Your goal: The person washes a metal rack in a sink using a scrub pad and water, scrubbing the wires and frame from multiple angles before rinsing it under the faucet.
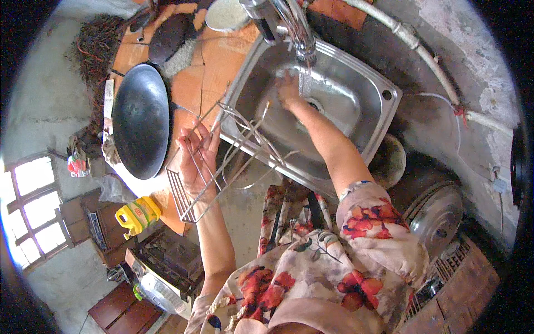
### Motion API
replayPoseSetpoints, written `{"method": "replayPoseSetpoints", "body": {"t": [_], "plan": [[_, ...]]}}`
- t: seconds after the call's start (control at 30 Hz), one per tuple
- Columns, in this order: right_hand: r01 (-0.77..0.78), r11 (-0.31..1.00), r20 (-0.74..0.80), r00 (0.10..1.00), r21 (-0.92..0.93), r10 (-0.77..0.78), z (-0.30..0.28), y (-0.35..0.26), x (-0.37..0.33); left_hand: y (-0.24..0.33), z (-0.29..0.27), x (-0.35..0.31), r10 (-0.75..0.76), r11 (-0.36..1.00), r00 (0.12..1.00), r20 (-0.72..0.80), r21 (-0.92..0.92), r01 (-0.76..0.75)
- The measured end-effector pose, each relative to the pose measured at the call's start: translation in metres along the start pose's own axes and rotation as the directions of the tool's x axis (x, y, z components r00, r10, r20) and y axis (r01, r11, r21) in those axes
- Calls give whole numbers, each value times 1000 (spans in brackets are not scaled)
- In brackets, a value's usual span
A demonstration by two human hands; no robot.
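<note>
Nearest to the camera, the person's floral-patterned pink garment (311,278) fills the lower middle, with both bare forearms reaching up and away from it. Left of it, lower down on the floor side, stand a yellow plastic jug with a green cap (137,215) and a dark metal box-like appliance (167,264).

Further out, the left hand (198,157) closes its fingers around a bent silver wire rack (222,158), gripping its thin rods; the rack is tilted, with its gridded end hanging below the hand and its long wires stretching over the near rim of the sink.

Beyond it, the right hand (288,92) is inside the rectangular stainless steel sink (364,72), under water running from the shiny metal tap (297,28). Its fingers look loosely curled, but blur and spray keep the exact grip unclear.

To the left, a large round black iron pan (141,119) rests on the orange tiled counter (208,72). Farther still lie a smaller dark pan (167,38) and a pale round bowl (225,14).
</note>
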State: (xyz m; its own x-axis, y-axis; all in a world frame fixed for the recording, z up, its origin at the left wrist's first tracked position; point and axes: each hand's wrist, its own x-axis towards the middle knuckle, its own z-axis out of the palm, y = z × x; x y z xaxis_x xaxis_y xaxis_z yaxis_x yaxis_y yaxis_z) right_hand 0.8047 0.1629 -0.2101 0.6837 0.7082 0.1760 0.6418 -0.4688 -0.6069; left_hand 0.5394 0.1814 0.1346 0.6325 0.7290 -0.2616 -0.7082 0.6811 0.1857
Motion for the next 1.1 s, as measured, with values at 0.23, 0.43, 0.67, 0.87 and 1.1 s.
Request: {"method": "replayPoseSetpoints", "body": {"t": [0.23, 0.43, 0.67, 0.87, 1.1], "plan": [[574, 819, 854, 436, -20, -285, -116, -49, -78, 4, -17, -19, -10, 990, 1000, 16, -141, 12], [-9, 917, 221, 972, 399, -87, -29, 34, -2, -6, -10, -9, -6, 992, 1000, -9, -126, 4], [247, 966, 853, 486, 77, -192, -90, -59, -137, -14, -19, -14, -15, 994, 1000, -18, -112, 13], [397, 904, 875, 480, -158, -58, -177, -25, -138, -18, -22, -8, -81, 984, 997, 15, -160, 82], [335, 897, 631, 771, -287, -86, -169, -20, -124, -22, -9, -3, -107, 988, 993, 59, -104, 112]]}}
